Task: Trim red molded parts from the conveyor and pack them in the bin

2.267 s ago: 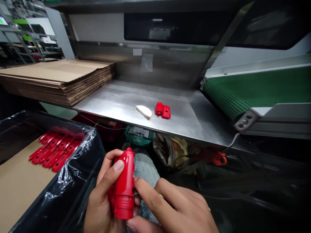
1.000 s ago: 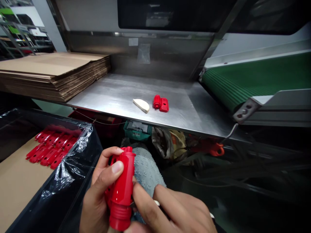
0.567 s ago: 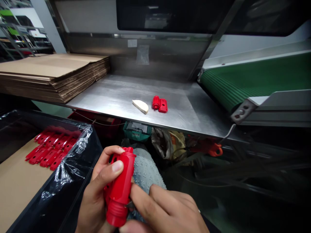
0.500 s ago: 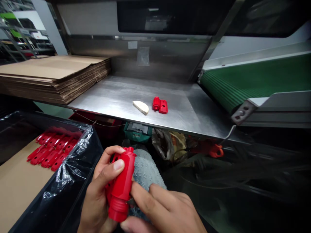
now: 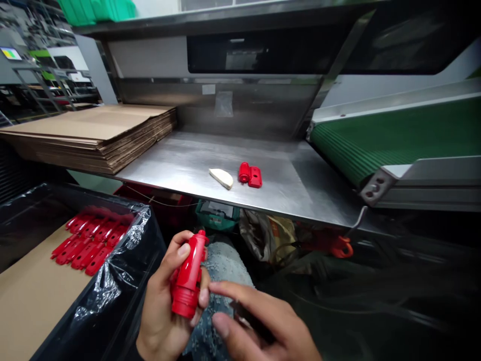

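Observation:
My left hand (image 5: 165, 296) is wrapped round a red plastic housing (image 5: 190, 273), a tube with a ribbed, ring-like lower end and a small knob on top. The thumb lies along its upper side, and fingertips curl round from behind. Just to the right is my right hand (image 5: 266, 321), its forefinger stretched towards the left fingertips and its thumb apart from the housing. A small grey metal blade (image 5: 240, 312) shows partly between its fingers; the rest is hidden. On the metal table beyond lie another red plastic part (image 5: 250, 175) and a pale, curved flat piece (image 5: 221, 177).
Left, a box lined with black plastic (image 5: 124, 250) holds rows of red parts (image 5: 88, 240) on cardboard. Cardboard sheets (image 5: 93, 130) are stacked on the metal table (image 5: 169, 160). A green conveyor belt (image 5: 394, 135) stands right; a green bin (image 5: 216, 215) sits under the table edge.
My right hand has drawn away from the housing's lower end, down and right. The left hand has turned the housing slightly. The view has tilted up, showing more of the shelf above.

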The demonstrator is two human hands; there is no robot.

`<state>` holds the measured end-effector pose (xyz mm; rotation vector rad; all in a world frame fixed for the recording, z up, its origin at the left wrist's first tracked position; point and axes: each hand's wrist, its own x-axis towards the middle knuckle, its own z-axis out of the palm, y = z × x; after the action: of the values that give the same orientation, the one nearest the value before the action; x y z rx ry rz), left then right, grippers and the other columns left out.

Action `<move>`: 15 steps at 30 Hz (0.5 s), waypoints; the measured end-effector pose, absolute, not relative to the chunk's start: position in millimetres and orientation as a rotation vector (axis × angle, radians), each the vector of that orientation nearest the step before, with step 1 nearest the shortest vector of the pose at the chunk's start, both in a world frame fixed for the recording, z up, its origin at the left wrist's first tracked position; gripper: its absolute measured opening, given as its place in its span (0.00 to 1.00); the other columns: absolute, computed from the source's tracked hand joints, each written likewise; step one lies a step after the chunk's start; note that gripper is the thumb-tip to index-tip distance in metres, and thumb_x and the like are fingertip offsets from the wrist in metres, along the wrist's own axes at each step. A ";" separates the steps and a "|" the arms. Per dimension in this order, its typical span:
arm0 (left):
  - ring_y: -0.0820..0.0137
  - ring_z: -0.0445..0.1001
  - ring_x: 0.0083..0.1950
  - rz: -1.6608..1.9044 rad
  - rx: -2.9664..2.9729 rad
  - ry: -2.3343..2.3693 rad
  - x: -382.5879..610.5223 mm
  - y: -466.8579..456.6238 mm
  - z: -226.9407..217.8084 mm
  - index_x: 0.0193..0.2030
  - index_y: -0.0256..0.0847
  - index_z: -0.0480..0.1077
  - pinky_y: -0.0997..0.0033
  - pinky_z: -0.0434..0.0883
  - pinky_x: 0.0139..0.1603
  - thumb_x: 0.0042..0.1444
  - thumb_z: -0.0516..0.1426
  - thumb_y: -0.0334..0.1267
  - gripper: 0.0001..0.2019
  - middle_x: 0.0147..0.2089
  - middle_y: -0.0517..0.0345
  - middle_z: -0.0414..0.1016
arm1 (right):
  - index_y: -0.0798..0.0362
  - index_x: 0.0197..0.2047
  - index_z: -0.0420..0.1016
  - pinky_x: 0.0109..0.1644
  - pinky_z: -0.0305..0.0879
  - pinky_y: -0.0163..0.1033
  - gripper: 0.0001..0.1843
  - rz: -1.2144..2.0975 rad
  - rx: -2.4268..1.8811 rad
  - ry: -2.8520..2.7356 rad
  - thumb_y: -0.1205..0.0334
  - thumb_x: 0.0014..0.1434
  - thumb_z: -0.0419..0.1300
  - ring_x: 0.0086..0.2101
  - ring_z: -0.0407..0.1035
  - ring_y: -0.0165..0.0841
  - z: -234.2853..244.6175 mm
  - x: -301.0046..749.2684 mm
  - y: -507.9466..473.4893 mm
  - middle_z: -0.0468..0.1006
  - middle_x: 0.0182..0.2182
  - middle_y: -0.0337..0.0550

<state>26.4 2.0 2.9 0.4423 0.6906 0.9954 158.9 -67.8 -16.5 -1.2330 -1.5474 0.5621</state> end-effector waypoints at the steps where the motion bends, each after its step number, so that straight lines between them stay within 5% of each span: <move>1: 0.77 0.64 0.15 1.006 0.456 0.680 27.5 1.5 2.7 0.46 0.47 0.64 0.84 0.57 0.08 0.61 0.55 0.42 0.08 0.34 0.58 0.74 | 0.43 0.45 0.76 0.21 0.57 0.26 0.12 0.720 -1.253 -1.468 0.57 0.57 0.64 0.20 0.62 0.23 -10.7 159.3 -66.9 0.74 0.24 0.32; 6: 0.74 0.72 0.27 1.310 0.692 0.828 30.1 -0.3 8.6 0.44 0.45 0.69 0.80 0.71 0.25 0.53 0.63 0.38 0.12 0.36 0.59 0.73 | 0.50 0.35 0.62 0.24 0.48 0.29 0.18 1.284 -1.106 -1.163 0.46 0.56 0.62 0.22 0.49 0.23 -1.3 145.0 -54.6 0.57 0.21 0.29; 9: 0.72 0.73 0.42 1.697 0.952 1.076 25.5 1.0 16.8 0.39 0.43 0.75 0.84 0.72 0.40 0.42 0.70 0.30 0.16 0.41 0.61 0.73 | 0.51 0.38 0.66 0.27 0.58 0.28 0.16 1.148 -1.251 -1.261 0.46 0.63 0.54 0.25 0.58 0.24 -23.5 145.3 -47.1 0.63 0.24 0.33; 12: 0.71 0.71 0.51 2.008 0.986 1.259 17.1 4.9 20.9 0.40 0.45 0.76 0.83 0.67 0.55 0.21 0.72 0.15 0.35 0.45 0.66 0.73 | 0.50 0.49 0.71 0.42 0.71 0.34 0.18 0.812 -1.544 -1.408 0.47 0.63 0.52 0.39 0.73 0.34 -49.9 164.3 -39.8 0.76 0.38 0.43; 15: 0.70 0.76 0.43 1.933 0.943 1.220 5.7 14.1 15.3 0.54 0.51 0.69 0.78 0.74 0.48 0.20 0.73 0.17 0.49 0.47 0.65 0.75 | 0.48 0.56 0.70 0.50 0.71 0.36 0.21 0.675 -1.726 -1.522 0.49 0.65 0.51 0.48 0.73 0.35 -54.9 191.5 -30.3 0.76 0.48 0.47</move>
<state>5.7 14.1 15.3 0.9426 1.2196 1.9335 191.5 -30.3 -54.9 -1.7258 -1.5217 0.6746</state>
